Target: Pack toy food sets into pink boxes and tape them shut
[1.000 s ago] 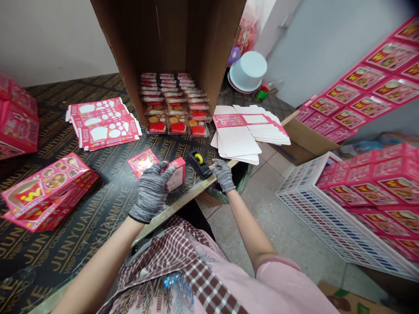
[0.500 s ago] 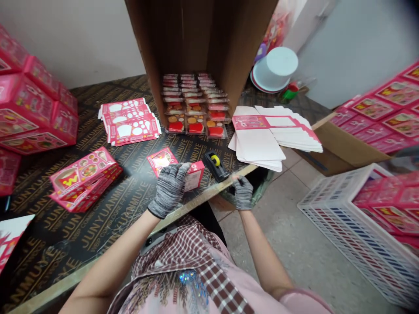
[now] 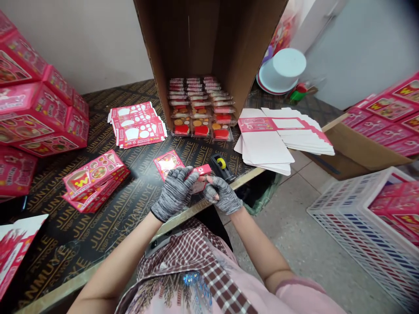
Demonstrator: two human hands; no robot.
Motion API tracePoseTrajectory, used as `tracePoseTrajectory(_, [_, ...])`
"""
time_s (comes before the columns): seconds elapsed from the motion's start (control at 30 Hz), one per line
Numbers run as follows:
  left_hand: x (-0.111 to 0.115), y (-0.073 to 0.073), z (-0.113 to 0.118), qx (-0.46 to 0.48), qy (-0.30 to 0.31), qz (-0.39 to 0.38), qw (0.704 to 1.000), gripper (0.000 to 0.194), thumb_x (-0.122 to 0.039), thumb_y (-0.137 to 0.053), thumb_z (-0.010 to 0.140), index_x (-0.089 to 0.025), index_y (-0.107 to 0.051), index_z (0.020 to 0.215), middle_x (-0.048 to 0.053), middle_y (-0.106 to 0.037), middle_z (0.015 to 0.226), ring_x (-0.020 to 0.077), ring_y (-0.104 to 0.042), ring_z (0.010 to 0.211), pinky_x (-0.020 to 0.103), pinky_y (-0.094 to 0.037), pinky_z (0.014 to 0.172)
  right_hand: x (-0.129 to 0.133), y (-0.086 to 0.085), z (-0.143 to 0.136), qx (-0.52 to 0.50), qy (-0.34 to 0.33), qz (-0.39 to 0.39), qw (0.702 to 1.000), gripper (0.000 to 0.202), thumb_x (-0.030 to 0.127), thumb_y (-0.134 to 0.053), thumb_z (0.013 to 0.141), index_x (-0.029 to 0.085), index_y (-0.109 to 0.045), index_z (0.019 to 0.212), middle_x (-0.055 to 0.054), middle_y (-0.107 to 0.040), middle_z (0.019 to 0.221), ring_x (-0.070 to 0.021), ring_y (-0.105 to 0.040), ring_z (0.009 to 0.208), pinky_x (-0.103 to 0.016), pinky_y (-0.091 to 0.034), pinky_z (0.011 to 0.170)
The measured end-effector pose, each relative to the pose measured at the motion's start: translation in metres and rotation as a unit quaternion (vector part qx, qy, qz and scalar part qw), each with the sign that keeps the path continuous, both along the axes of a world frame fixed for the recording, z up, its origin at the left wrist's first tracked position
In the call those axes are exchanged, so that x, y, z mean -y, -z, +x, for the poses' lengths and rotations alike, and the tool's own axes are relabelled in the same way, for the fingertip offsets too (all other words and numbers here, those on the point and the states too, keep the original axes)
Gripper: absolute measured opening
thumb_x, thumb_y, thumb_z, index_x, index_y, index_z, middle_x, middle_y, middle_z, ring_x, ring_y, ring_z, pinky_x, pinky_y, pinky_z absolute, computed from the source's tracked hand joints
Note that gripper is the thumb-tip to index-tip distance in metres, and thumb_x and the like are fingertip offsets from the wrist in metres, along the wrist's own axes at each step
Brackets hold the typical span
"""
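Observation:
My left hand (image 3: 173, 194), in a grey knit glove with bare fingertips, is closed around a small pink carton (image 3: 201, 169) at the table's front edge. The glove covers much of that carton. My right hand (image 3: 222, 194), gloved alike, has its fingers pinched together against the carton's near right side; whatever they hold is too small to make out. Just behind the right hand stands a black tape dispenser (image 3: 221, 167) with a yellow core. Another flat-lying pink carton (image 3: 168, 162) is partly behind my left fingers.
Pink cartons (image 3: 94, 179) lie stacked at left, beneath taller piles (image 3: 36, 104). Flattened printed sleeves (image 3: 139, 126) and white-backed card blanks (image 3: 268, 146) flank a large cardboard box (image 3: 153, 69) with rows of bagged toy pieces (image 3: 201, 122). A white plastic crate (image 3: 347, 218) stands at right.
My right hand has moved left from beside the tape dispenser to the carton, its fingers now against it. The left hand keeps its hold. The whole view has shifted slightly.

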State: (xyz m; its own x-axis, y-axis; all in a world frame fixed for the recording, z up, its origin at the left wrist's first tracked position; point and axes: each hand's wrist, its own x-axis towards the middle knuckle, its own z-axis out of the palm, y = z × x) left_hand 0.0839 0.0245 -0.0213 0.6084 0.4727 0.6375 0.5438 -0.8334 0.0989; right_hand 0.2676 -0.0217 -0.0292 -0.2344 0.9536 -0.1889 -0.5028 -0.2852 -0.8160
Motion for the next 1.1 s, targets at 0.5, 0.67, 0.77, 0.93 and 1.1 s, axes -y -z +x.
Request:
tracePoseTrajectory(0.5, [0.063, -0.003, -0.059, 0.376, 0.014, -0.233, 0.897, 0.075, -0.061, -0.081, 0.074, -0.032, -0.058, 0.139, 0.008, -0.065, 0.134, 0.0268, -0.061, 0.126, 0.045, -0.045, 0.111, 0.016, 0.051, 0.023, 0.503, 0.22, 0.457, 0.699, 0.033, 0.029, -0.052, 0.097, 0.032, -0.068, 0.126, -0.006, -0.076, 0.116, -0.0283, -0.067, 0.121, -0.057, -0.045, 0.112])
tracePoseTrajectory(0.67, [0.048, -0.002, -0.096, 0.53, 0.051, -0.652, 0.539, 0.072, -0.071, -0.065, 0.082, -0.03, -0.058, 0.141, 0.01, -0.068, 0.133, 0.0313, -0.065, 0.121, 0.052, -0.05, 0.107, -0.021, 0.041, -0.003, 0.59, 0.222, 0.591, 0.504, 0.046, 0.015, -0.047, 0.099, 0.043, -0.058, 0.133, 0.006, -0.071, 0.13, -0.0152, -0.049, 0.144, -0.047, -0.022, 0.128])
tracePoseTrajectory(0.77, [0.036, -0.013, -0.108, 0.464, 0.028, -0.684, 0.562, 0.069, -0.044, -0.088, 0.069, -0.023, -0.066, 0.131, 0.012, -0.071, 0.129, 0.033, -0.068, 0.115, 0.049, -0.053, 0.103, -0.038, 0.043, -0.029, 0.603, 0.19, 0.627, 0.455, 0.051, 0.012, -0.049, 0.097, 0.046, -0.054, 0.134, 0.008, -0.063, 0.143, -0.0132, -0.037, 0.151, -0.046, -0.019, 0.129])
tracePoseTrajectory(0.93, [-0.028, -0.046, -0.219, 0.448, -0.174, -0.566, 0.67, 0.082, -0.043, -0.095, 0.055, -0.024, -0.067, 0.13, 0.01, -0.073, 0.125, 0.0306, -0.071, 0.106, 0.047, -0.059, 0.095, -0.047, 0.054, -0.044, 0.638, 0.201, 0.542, 0.508, 0.066, 0.028, -0.062, 0.094, 0.029, -0.038, 0.155, -0.013, -0.027, 0.169, -0.0338, -0.023, 0.157, -0.06, -0.027, 0.122])
tracePoseTrajectory(1.1, [-0.103, -0.055, -0.35, 0.164, -0.293, -0.524, 0.783, 0.081, -0.062, -0.087, 0.053, -0.014, -0.072, 0.116, 0.016, -0.076, 0.115, 0.0339, -0.073, 0.099, 0.047, -0.062, 0.086, -0.063, 0.1, -0.022, 0.658, 0.147, 0.419, 0.608, 0.047, 0.042, -0.059, 0.094, 0.024, -0.061, 0.138, -0.016, -0.048, 0.156, -0.035, -0.048, 0.141, -0.057, -0.044, 0.111])
